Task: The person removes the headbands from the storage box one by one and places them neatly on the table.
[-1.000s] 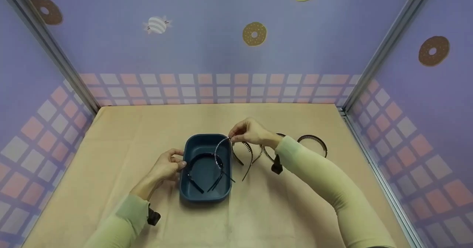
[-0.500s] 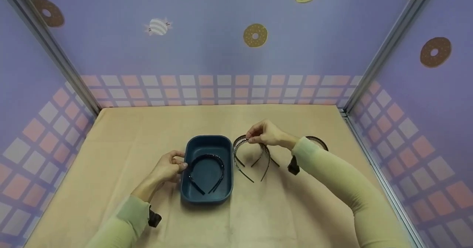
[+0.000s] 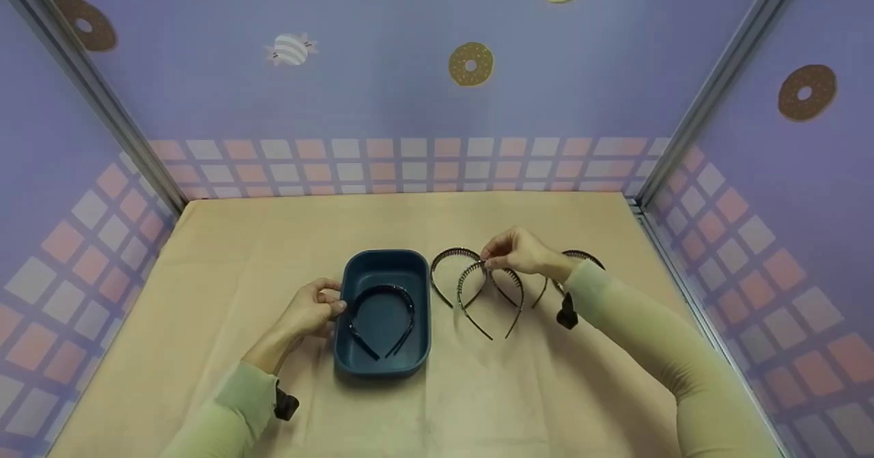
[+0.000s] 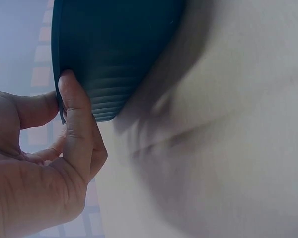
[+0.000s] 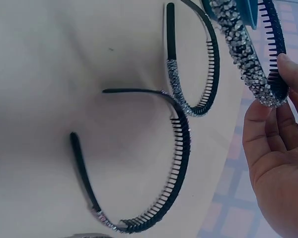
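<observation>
My left hand (image 3: pixel 311 311) grips the left rim of a dark blue tray (image 3: pixel 341 349), thumb on one side of the wall and fingers on the other in the left wrist view. Inside the tray lies a dark headband (image 3: pixel 354 308); whether a second lies under it I cannot tell. My right hand (image 3: pixel 522 250) pinches a toothed headband (image 5: pixel 243 54) near its top, its ends hanging toward me. Silvery stones cover its outer face. Beneath and beside that hand, other headbands lie on the table, one (image 5: pixel 186 148) with a short sparkly stretch, another (image 5: pixel 216 64) farther off.
One headband (image 3: pixel 437 260) lies close to the tray's right side. Another headband (image 3: pixel 584 256) sits at the right, partly covered by my right sleeve (image 3: pixel 614 301). A beige cloth (image 3: pixel 273 239) covers the table, with patterned walls (image 3: pixel 382 89) at the back and sides.
My right hand has carried the headband from over the tray's right edge to the right, above the headbands on the table. My left hand keeps its grip on the tray.
</observation>
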Demonstrator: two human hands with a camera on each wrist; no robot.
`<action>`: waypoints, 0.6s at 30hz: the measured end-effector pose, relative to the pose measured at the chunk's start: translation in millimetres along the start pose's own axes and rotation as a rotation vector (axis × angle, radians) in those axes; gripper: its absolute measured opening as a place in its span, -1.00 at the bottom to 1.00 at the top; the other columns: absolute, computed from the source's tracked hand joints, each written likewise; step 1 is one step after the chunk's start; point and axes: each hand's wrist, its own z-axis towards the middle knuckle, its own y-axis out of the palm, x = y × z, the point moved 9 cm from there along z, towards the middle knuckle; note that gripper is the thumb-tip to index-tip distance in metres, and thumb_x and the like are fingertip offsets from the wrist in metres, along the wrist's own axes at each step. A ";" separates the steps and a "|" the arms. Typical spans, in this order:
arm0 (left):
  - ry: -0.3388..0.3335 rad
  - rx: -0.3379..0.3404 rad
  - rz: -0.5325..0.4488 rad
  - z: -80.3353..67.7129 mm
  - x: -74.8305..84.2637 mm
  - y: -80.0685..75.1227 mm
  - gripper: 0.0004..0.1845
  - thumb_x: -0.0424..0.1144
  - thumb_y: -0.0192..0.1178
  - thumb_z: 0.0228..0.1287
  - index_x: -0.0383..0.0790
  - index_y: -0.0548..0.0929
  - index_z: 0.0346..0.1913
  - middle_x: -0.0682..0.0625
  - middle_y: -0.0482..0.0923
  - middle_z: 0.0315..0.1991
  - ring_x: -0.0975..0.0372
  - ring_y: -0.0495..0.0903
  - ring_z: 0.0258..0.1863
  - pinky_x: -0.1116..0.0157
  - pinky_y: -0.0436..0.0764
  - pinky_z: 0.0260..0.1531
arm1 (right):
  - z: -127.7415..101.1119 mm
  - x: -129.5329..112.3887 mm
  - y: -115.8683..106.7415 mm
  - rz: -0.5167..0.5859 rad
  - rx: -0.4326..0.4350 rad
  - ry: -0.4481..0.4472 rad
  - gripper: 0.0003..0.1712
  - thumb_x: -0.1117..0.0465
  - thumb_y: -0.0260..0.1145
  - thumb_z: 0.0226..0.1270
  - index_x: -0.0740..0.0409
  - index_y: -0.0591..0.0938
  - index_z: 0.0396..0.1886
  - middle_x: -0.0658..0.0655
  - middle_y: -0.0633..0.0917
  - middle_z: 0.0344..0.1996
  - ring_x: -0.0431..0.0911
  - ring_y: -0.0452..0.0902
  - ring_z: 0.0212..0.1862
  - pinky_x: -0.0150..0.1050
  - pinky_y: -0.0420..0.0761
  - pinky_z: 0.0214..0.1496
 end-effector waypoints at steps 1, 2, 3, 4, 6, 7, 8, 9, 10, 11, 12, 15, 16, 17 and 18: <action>0.000 0.002 -0.001 0.2 -0.4 0.2 -0.49 -0.39 0.25 0.62 -0.36 0.48 0.52 -0.08 0.67 -0.11 0.21 0.74 -0.30 0.27 0.77 -0.43 | -1.6 1.5 -1.0 -0.001 0.003 0.008 -0.84 0.39 0.56 0.43 0.36 0.88 -0.05 0.00 0.90 -0.27 -0.27 0.69 -0.26 -0.46 0.67 -0.17; 0.001 0.003 0.000 0.1 -0.7 0.3 -0.50 -0.39 0.25 0.62 -0.36 0.48 0.52 -0.09 0.67 -0.11 0.21 0.74 -0.29 0.28 0.77 -0.43 | -3.2 2.5 -2.1 0.000 0.005 0.013 -0.84 0.39 0.57 0.43 0.36 0.88 -0.05 -0.02 0.90 -0.27 -0.27 0.69 -0.25 -0.46 0.68 -0.16; 0.003 0.004 0.001 -0.1 -0.8 0.5 -0.50 -0.40 0.25 0.62 -0.37 0.48 0.52 -0.09 0.68 -0.11 0.21 0.75 -0.28 0.28 0.77 -0.43 | -5.0 4.0 -3.3 0.003 0.009 0.018 -0.84 0.39 0.57 0.43 0.36 0.88 -0.05 -0.03 0.89 -0.28 -0.26 0.70 -0.24 -0.46 0.68 -0.15; 0.005 0.005 0.002 -0.3 -0.9 0.7 -0.50 -0.40 0.25 0.62 -0.37 0.48 0.51 -0.09 0.68 -0.11 0.21 0.75 -0.28 0.28 0.78 -0.43 | -6.8 4.7 -4.7 0.002 0.012 0.017 -0.84 0.39 0.56 0.43 0.35 0.88 -0.06 -0.04 0.89 -0.28 -0.26 0.70 -0.24 -0.45 0.68 -0.16; 0.007 0.004 0.002 -0.8 -1.3 1.2 -0.50 -0.40 0.24 0.62 -0.37 0.48 0.51 -0.08 0.67 -0.11 0.20 0.75 -0.26 0.28 0.78 -0.42 | -11.0 6.9 -7.7 0.004 0.025 0.022 -0.85 0.39 0.57 0.42 0.34 0.88 -0.07 -0.03 0.89 -0.28 -0.25 0.70 -0.25 -0.44 0.68 -0.17; 0.009 0.005 0.005 -1.2 -1.3 1.3 -0.50 -0.40 0.24 0.62 -0.37 0.48 0.51 -0.08 0.67 -0.12 0.20 0.75 -0.24 0.28 0.78 -0.42 | -13.3 8.0 -9.3 0.002 0.031 0.021 -0.85 0.39 0.57 0.42 0.34 0.88 -0.07 -0.02 0.89 -0.28 -0.24 0.70 -0.25 -0.44 0.68 -0.18; 0.009 0.007 0.009 -1.4 -1.5 1.3 -0.50 -0.40 0.24 0.62 -0.38 0.48 0.51 -0.08 0.67 -0.12 0.20 0.75 -0.24 0.28 0.78 -0.41 | -15.2 9.6 -10.7 0.002 0.038 0.023 -0.85 0.40 0.57 0.41 0.34 0.88 -0.07 -0.02 0.88 -0.29 -0.24 0.70 -0.25 -0.43 0.68 -0.18; 0.008 0.011 0.009 -1.6 -1.8 0.9 -0.51 -0.40 0.25 0.62 -0.38 0.49 0.51 -0.07 0.66 -0.13 0.19 0.74 -0.24 0.27 0.78 -0.41 | -16.9 11.6 -11.7 0.007 0.044 0.026 -0.85 0.40 0.57 0.41 0.34 0.88 -0.07 -0.03 0.88 -0.28 -0.24 0.70 -0.25 -0.43 0.69 -0.18; 0.008 0.016 0.008 -1.9 -1.6 0.3 -0.51 -0.40 0.25 0.62 -0.38 0.49 0.50 -0.07 0.66 -0.13 0.19 0.74 -0.24 0.27 0.78 -0.41 | -18.4 13.4 -12.4 0.012 0.045 0.025 -0.85 0.39 0.57 0.42 0.34 0.88 -0.06 -0.01 0.89 -0.27 -0.24 0.71 -0.24 -0.43 0.69 -0.17; 0.006 0.020 0.008 -1.9 -1.9 -0.3 -0.51 -0.41 0.25 0.61 -0.37 0.49 0.49 -0.06 0.66 -0.14 0.19 0.74 -0.24 0.27 0.78 -0.41 | -19.7 15.3 -12.7 0.019 0.045 0.027 -0.84 0.39 0.57 0.42 0.35 0.88 -0.05 0.01 0.90 -0.24 -0.24 0.72 -0.23 -0.43 0.70 -0.15; 0.006 0.024 0.005 -2.0 -1.8 -0.9 -0.51 -0.41 0.26 0.61 -0.38 0.49 0.49 -0.06 0.66 -0.14 0.19 0.73 -0.25 0.28 0.77 -0.42 | -21.0 17.2 -13.1 0.020 0.045 0.029 -0.83 0.38 0.57 0.43 0.35 0.87 -0.04 0.02 0.90 -0.21 -0.24 0.72 -0.21 -0.43 0.70 -0.13; 0.004 0.023 -0.005 -2.0 -1.2 -1.1 -0.51 -0.41 0.26 0.60 -0.38 0.48 0.48 -0.05 0.65 -0.14 0.19 0.73 -0.25 0.29 0.77 -0.42 | -25.1 22.7 -15.5 0.029 0.051 0.041 -0.81 0.37 0.57 0.43 0.35 0.87 -0.02 0.03 0.91 -0.17 -0.25 0.73 -0.19 -0.44 0.71 -0.11; 0.006 0.019 -0.007 -2.0 -0.6 -0.8 -0.51 -0.40 0.26 0.61 -0.38 0.48 0.49 -0.05 0.65 -0.14 0.20 0.73 -0.24 0.29 0.77 -0.41 | -26.7 24.2 -17.1 0.026 0.055 0.045 -0.81 0.37 0.57 0.43 0.35 0.87 -0.02 0.04 0.90 -0.17 -0.25 0.71 -0.20 -0.44 0.70 -0.13; 0.004 0.015 -0.009 -2.0 -0.5 -0.3 -0.51 -0.40 0.26 0.61 -0.38 0.48 0.49 -0.04 0.65 -0.14 0.20 0.73 -0.24 0.29 0.77 -0.41 | -28.6 25.2 -18.9 0.022 0.060 0.051 -0.81 0.37 0.57 0.43 0.35 0.87 -0.02 0.04 0.90 -0.17 -0.24 0.71 -0.20 -0.44 0.69 -0.13; 0.005 0.012 -0.012 -2.1 0.0 -0.1 -0.51 -0.40 0.26 0.61 -0.38 0.48 0.49 -0.04 0.65 -0.14 0.20 0.73 -0.24 0.29 0.77 -0.41 | -30.3 26.5 -21.0 0.020 0.065 0.057 -0.80 0.37 0.58 0.43 0.34 0.87 -0.02 0.04 0.89 -0.18 -0.24 0.70 -0.21 -0.44 0.69 -0.14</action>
